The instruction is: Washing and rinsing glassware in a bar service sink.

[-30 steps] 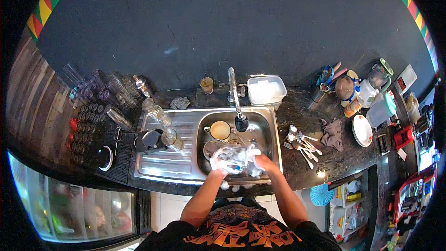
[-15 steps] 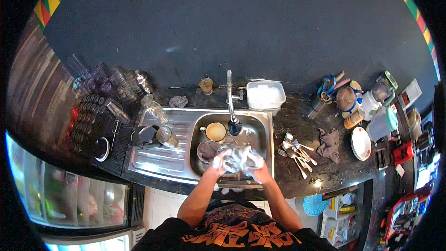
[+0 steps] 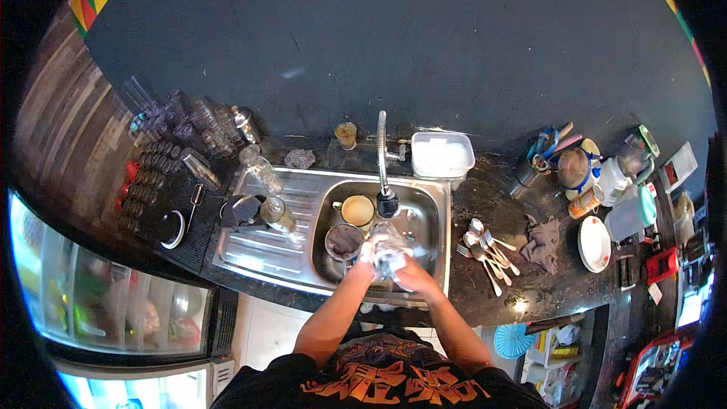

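Over the steel sink point(image 3: 430, 257), both my hands are closed around a clear glass point(image 3: 389, 236) that looks wet and soapy; its exact shape is blurred. My left hand point(image 3: 368, 253) grips its left side. On the lower right, my right hand point(image 3: 410, 276) presses against it, fingers partly hidden. Just left of the glass, a round cup with dark contents point(image 3: 344, 241) sits in the basin. Behind that cup stands a cream-coloured mug point(image 3: 357, 210). The black head of the flexible faucet point(image 3: 387, 203) hangs right above the glass.
Clear jars point(image 3: 277, 214) stand on the ribbed drainboard point(image 3: 261, 251). Spoons and forks point(image 3: 488, 254) lie right of the sink beside a crumpled grey cloth point(image 3: 541, 243) and white bowls point(image 3: 594, 244). A white plastic tub point(image 3: 442, 155) sits behind the faucet. Many glasses point(image 3: 155, 182) crowd the far left.
My hands have come closer together around the glass, the right one moving left and inward. The whole view has shifted slightly to the right.
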A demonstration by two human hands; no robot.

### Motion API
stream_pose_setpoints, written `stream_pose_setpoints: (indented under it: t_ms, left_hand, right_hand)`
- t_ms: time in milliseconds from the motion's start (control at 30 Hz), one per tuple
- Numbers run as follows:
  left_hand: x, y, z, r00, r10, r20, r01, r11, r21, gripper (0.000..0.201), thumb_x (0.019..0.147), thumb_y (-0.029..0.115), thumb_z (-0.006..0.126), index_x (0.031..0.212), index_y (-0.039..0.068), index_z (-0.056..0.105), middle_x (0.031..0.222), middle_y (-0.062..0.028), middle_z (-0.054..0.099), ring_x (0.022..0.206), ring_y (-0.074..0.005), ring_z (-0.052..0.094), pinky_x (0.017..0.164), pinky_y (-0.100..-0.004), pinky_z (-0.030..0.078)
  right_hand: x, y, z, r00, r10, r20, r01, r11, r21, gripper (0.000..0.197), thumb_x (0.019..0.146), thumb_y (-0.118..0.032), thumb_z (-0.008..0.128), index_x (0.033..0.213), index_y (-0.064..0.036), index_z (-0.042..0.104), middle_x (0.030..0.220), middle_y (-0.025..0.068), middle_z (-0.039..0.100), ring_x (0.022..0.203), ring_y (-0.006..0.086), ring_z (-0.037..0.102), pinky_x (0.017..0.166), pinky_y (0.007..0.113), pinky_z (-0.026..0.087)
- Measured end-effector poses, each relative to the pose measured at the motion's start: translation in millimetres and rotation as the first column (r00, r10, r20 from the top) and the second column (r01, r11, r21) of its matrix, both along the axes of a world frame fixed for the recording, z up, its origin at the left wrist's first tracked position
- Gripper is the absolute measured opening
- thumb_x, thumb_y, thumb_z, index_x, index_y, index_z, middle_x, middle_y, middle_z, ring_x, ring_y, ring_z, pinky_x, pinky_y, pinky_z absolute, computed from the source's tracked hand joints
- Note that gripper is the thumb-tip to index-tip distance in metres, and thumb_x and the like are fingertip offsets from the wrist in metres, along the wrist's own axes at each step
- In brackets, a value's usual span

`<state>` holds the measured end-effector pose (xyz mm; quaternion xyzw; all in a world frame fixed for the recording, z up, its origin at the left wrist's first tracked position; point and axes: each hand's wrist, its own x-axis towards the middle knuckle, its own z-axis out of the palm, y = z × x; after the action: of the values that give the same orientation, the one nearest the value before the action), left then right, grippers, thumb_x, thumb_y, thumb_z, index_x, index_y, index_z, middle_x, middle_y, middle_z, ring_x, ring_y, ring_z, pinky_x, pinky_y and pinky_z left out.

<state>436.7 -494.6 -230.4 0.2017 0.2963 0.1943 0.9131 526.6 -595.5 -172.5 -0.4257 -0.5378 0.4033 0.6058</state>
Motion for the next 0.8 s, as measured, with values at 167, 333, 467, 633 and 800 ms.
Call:
stream_pose_setpoints:
  t_ms: [167, 333, 467, 633, 800]
  left_hand:
    - [12.6, -0.2, 28.0, 0.943, 0.276, 0.185, -0.227, 0.942, -0.248, 0.033, 0.072, 0.016, 0.044, 0.099, -0.002, 0.051, 0.095, -0.0167, 0.057, 0.087, -0.0297, 0.057, 0.078, -0.0401, 0.047]
    - [13.1, 13.0, 25.5, 0.929, 0.341, 0.145, -0.334, 0.94, -0.074, 0.031, 0.076, 0.015, 0.044, 0.098, -0.005, 0.05, 0.095, -0.0203, 0.056, 0.086, -0.0314, 0.057, 0.076, -0.0383, 0.049]
    - [18.9, 8.7, 45.9, 0.953, 0.254, 0.162, -0.249, 0.967, -0.049, 0.022, 0.078, 0.015, 0.046, 0.088, -0.003, 0.052, 0.085, -0.0167, 0.059, 0.08, -0.0304, 0.059, 0.073, -0.0389, 0.05]
    - [18.3, 10.0, 7.4, 0.965, 0.259, 0.026, -0.252, 0.954, -0.162, 0.018, 0.078, 0.016, 0.048, 0.086, 0.001, 0.053, 0.078, -0.0126, 0.058, 0.071, -0.0279, 0.059, 0.074, -0.0384, 0.05]
    - [12.4, 15.5, -4.9, 0.96, 0.233, 0.154, -0.221, 0.971, -0.092, 0.016, 0.08, 0.017, 0.046, 0.085, 0.004, 0.053, 0.077, -0.0086, 0.057, 0.071, -0.023, 0.058, 0.071, -0.0355, 0.05]
  right_hand:
    - [-5.4, 4.2, 14.6, 0.657, -0.628, 0.418, 0.732, 0.664, -0.153, 0.01, 0.067, -0.007, 0.055, 0.063, 0.0023, 0.057, 0.056, 0.012, 0.059, 0.05, 0.0212, 0.057, 0.049, 0.032, 0.044]
    - [-13.2, 11.9, 15.7, 0.787, -0.587, 0.189, 0.612, 0.709, -0.35, 0.01, 0.071, -0.005, 0.053, 0.065, 0.0024, 0.056, 0.066, 0.0148, 0.059, 0.062, 0.0242, 0.058, 0.055, 0.032, 0.043]
    - [-0.1, -4.1, -6.3, 0.561, -0.377, 0.737, 0.345, 0.916, 0.206, 0.022, 0.068, -0.01, 0.054, 0.088, -0.0007, 0.057, 0.091, 0.0172, 0.057, 0.082, 0.0347, 0.053, 0.073, 0.041, 0.042]
    - [-5.2, 8.6, -10.5, 0.986, -0.095, 0.136, 0.128, 0.958, -0.258, 0.051, 0.06, -0.01, 0.061, 0.108, -0.0006, 0.046, 0.102, 0.0144, 0.053, 0.086, 0.0293, 0.054, 0.073, 0.039, 0.044]
    - [0.2, 7.9, -23.8, 0.949, -0.113, 0.295, 0.134, 0.99, -0.05, 0.037, 0.063, -0.012, 0.06, 0.098, -0.0008, 0.053, 0.086, 0.0058, 0.059, 0.075, 0.0184, 0.056, 0.068, 0.032, 0.045]
